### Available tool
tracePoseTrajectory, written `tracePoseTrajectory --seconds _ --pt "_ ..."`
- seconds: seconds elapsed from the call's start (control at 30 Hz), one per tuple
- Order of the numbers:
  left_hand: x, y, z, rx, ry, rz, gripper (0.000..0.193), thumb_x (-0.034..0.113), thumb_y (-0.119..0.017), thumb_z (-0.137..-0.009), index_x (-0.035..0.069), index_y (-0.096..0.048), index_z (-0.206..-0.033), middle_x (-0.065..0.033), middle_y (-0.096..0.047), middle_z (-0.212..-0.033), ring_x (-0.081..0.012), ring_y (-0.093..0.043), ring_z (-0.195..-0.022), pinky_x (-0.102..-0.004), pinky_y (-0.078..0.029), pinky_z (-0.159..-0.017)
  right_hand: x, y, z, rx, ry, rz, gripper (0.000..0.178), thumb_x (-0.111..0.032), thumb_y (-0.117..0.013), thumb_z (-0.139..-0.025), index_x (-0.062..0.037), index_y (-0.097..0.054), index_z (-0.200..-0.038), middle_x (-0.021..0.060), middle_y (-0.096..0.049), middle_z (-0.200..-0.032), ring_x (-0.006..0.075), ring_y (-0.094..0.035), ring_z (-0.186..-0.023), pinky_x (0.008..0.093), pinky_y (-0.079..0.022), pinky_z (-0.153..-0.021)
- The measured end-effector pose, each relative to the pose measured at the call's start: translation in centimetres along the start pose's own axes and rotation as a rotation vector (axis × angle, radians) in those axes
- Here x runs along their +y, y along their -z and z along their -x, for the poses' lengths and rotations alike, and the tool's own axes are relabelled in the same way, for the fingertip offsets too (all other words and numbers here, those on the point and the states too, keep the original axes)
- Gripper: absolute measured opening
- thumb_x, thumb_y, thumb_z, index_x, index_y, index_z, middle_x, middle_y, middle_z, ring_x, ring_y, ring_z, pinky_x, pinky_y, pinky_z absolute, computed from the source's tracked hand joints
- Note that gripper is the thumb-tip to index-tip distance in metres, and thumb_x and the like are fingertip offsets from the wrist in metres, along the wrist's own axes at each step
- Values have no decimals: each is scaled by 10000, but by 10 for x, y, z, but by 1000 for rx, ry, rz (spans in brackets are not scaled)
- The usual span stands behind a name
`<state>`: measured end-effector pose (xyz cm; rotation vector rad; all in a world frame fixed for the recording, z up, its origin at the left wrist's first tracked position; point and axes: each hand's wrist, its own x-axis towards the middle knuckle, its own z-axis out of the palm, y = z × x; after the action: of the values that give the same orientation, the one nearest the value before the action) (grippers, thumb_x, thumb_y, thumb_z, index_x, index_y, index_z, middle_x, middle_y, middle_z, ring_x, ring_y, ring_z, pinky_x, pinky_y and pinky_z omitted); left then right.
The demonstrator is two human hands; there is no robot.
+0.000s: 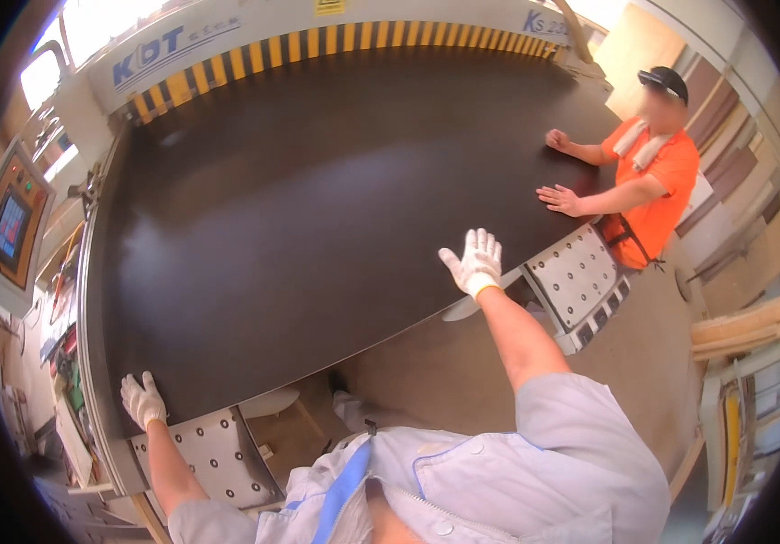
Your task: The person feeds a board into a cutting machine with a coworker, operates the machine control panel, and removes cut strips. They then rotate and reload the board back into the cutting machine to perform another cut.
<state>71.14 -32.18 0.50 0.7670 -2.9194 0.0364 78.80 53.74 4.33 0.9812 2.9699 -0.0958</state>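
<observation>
A large dark brown panel (317, 218) lies flat on the bed of a saw-like machine, its near edge facing me. My left hand (143, 401), in a white glove, rests with fingers spread on the panel's near left corner. Gloved as well, my right hand (475, 261) lies flat on the panel close to its near edge, fingers apart and the arm stretched forward. Neither hand grips anything. At the right end of the panel a co-worker in an orange shirt (658, 181) has one bare hand flat on it and the other loosely curled.
A yellow-and-black striped guard (317, 43) runs along the machine's far side. Studded support tables (576, 276) stick out toward me at right and left. A control screen (11, 225) stands at far left. Stacked boards (748, 326) lie at the right.
</observation>
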Motion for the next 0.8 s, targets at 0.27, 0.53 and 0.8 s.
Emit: tracePoseTrajectory --seconds 0.27,0.53,0.8 --pt "-2 11 14 43 20 29 758 586 -540 -1224 30 -598 -1736 -196 -532 -1852 -381 -454 -1722 -496 -336 -1438 1 -5 0 5 11 -27 1128 -852 -460 -1145 -26 -307 -1897 215 -268 -1988 405 -188 -1853 533 -111 -1507" --pt "16 16 13 38 -1 60 738 571 -530 -1220 29 -611 -1713 -194 -521 -1857 -387 -444 -1725 -516 -319 -1438 4 -4 -2 77 23 -34 1102 -815 -545 -1139 13 -382 -1847 256 -343 -1942 436 -263 -1818 553 -171 -1494" --pt "2 17 16 44 32 54 715 561 -560 -1209 31 -647 -1681 -185 -577 -1813 -371 -478 -1700 -499 -323 -1441 -8 -11 -4 -5 -12 -6 1104 -817 -515 -1146 -28 -316 -1892 222 -265 -1986 404 -190 -1851 527 -104 -1508"
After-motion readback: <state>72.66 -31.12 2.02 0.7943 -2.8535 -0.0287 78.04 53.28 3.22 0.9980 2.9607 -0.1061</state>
